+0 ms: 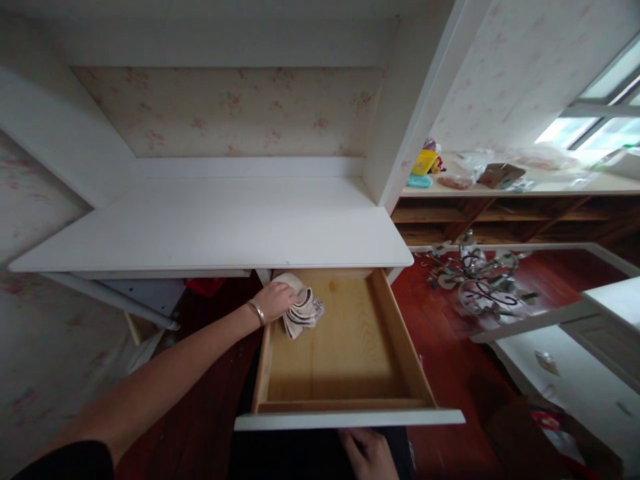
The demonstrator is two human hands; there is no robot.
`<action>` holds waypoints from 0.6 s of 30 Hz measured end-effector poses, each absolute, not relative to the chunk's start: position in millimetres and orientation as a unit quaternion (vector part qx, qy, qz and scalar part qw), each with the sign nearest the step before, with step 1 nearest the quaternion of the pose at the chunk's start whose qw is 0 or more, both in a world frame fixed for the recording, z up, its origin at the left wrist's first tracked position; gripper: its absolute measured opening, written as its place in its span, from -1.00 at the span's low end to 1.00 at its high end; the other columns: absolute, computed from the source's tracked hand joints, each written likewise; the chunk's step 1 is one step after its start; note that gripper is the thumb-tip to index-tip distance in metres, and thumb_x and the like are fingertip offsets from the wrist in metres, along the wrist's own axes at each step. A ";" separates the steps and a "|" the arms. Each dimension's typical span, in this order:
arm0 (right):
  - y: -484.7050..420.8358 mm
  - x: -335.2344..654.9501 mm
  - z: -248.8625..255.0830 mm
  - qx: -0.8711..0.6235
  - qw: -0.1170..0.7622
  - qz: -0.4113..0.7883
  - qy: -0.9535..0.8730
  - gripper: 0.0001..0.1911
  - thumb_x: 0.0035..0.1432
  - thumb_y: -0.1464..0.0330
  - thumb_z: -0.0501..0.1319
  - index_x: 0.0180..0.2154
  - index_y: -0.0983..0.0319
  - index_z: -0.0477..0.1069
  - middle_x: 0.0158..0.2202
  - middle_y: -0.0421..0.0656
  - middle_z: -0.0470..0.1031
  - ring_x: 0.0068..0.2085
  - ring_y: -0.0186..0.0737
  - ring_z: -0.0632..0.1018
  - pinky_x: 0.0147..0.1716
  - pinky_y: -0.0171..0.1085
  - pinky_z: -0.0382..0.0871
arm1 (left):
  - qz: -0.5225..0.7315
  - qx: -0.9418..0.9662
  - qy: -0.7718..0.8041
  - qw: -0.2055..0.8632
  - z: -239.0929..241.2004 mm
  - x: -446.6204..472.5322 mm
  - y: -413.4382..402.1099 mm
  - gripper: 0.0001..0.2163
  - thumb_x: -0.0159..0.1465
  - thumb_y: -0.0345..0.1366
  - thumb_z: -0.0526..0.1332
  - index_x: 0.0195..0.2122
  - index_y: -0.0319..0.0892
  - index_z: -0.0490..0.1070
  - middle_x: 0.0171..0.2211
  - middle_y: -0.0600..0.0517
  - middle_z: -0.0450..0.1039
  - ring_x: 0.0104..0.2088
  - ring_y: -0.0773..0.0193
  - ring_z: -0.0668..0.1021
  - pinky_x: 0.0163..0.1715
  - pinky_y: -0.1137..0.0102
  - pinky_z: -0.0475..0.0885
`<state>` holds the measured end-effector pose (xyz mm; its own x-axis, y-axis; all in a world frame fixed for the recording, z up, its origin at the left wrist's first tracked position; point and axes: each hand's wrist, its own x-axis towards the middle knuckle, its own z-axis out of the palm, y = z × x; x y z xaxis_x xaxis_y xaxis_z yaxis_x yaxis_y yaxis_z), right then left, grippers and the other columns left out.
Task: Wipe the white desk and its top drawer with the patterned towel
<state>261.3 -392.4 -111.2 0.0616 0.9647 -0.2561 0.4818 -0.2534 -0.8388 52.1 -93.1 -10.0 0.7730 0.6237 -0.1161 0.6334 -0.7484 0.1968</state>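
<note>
My left hand point(274, 300) reaches into the back left corner of an open wooden drawer point(400, 347) and is closed on a crumpled beige cloth with dark stripes point(303, 310), which rests against the drawer's floor. A bracelet sits on that wrist. My right hand point(369, 453) is low down, just under the drawer's white front panel point(350, 419); its fingers curl loosely and nothing shows in them. The drawer belongs to a white desk point(215, 227) and is pulled out towards me.
A white upright panel point(410, 113) bounds the desk on the right. Beyond it, a wooden shelf point(500, 217) carries bags, a box and a yellow item. A chandelier point(475, 280) lies on the red wooden floor. White furniture point(590, 373) stands at right.
</note>
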 end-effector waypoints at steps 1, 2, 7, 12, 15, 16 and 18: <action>-392.5 261.6 -113.6 -0.671 0.284 0.416 -0.544 -0.32 0.24 -0.10 -0.08 -0.53 0.23 0.51 -0.50 -0.13 0.55 -0.38 -0.12 0.55 -0.37 -0.32 0.28 | -0.013 0.936 0.333 0.109 -3.2 48.8 -100.3 -0.74 0.23 -0.47 0.03 -0.20 -0.20 0.49 -0.22 -0.17 0.49 -0.10 0.09 0.47 -0.01 0.24 0.28; -392.5 262.2 -115.9 -0.671 0.283 0.410 -0.549 -0.31 0.24 -0.10 -0.08 -0.55 0.23 0.51 -0.51 -0.13 0.54 -0.40 -0.12 0.55 -0.37 -0.31 0.27 | -0.001 0.935 0.339 0.107 3.6 45.7 -107.3 -0.71 0.23 -0.48 0.02 -0.15 -0.19 0.48 -0.19 -0.15 0.49 -0.09 0.12 0.47 -0.02 0.27 0.30; -392.0 266.6 -122.0 -0.662 0.280 0.395 -0.572 -0.33 0.25 -0.08 -0.07 -0.56 0.24 0.51 -0.55 -0.13 0.52 -0.42 -0.11 0.55 -0.39 -0.31 0.28 | 0.078 0.879 0.452 0.130 32.1 34.0 -133.1 -0.68 0.24 -0.45 0.03 -0.05 -0.08 0.45 -0.11 0.00 0.51 -0.13 0.25 0.52 -0.08 0.42 0.36; -390.2 268.4 -116.5 -0.652 0.274 0.421 -0.568 -0.35 0.25 -0.07 -0.05 -0.52 0.22 0.54 -0.48 -0.12 0.58 -0.38 -0.07 0.57 -0.35 -0.31 0.32 | 0.148 0.857 0.492 0.051 47.5 29.0 -137.0 -0.72 0.19 -0.47 0.06 -0.14 -0.09 0.46 -0.18 0.05 0.54 -0.19 0.26 0.56 -0.18 0.42 0.41; -389.2 267.9 -111.9 -0.654 0.279 0.423 -0.561 -0.36 0.24 -0.07 -0.04 -0.54 0.21 0.53 -0.48 -0.12 0.58 -0.39 -0.07 0.56 -0.35 -0.30 0.33 | 0.181 0.858 0.479 -0.032 55.6 31.3 -131.7 -0.71 0.17 -0.50 0.07 -0.16 -0.10 0.46 -0.18 0.04 0.55 -0.19 0.24 0.56 -0.23 0.41 0.42; -389.0 267.9 -111.0 -0.654 0.277 0.423 -0.562 -0.36 0.24 -0.07 -0.04 -0.55 0.22 0.53 -0.48 -0.12 0.58 -0.40 -0.07 0.56 -0.35 -0.30 0.33 | 0.189 0.860 0.471 -0.060 57.9 32.8 -129.4 -0.71 0.17 -0.50 0.08 -0.16 -0.10 0.46 -0.17 0.04 0.55 -0.19 0.24 0.56 -0.24 0.40 0.42; -388.8 268.3 -111.1 -0.649 0.272 0.426 -0.568 -0.36 0.25 -0.06 -0.04 -0.54 0.22 0.52 -0.50 -0.13 0.57 -0.39 -0.08 0.56 -0.35 -0.31 0.33 | 0.199 0.866 0.446 -0.111 60.1 35.4 -124.9 -0.72 0.20 -0.51 0.07 -0.15 -0.12 0.46 -0.16 0.02 0.54 -0.18 0.22 0.54 -0.22 0.37 0.41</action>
